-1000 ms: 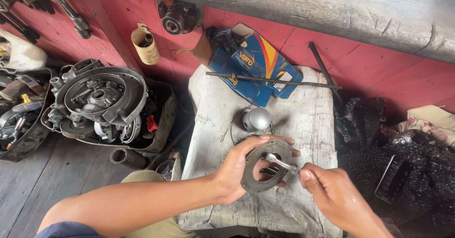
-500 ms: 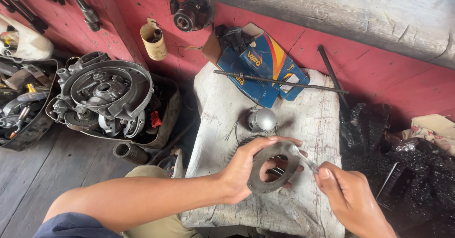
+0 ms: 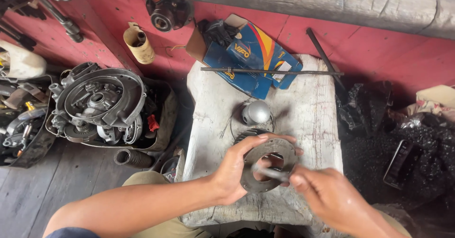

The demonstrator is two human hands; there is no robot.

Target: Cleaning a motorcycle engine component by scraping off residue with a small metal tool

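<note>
R hand blurred; tool tip unclear.

Red painted wall, grey concrete ledge above, dark plank floor, daylight

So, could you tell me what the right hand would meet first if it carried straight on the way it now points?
The right hand points up and to the left with a thin metal tool. Its tip already lies at the opening of the round metal plate held by the left hand, so the plate comes first, though depth is uncertain.
</note>
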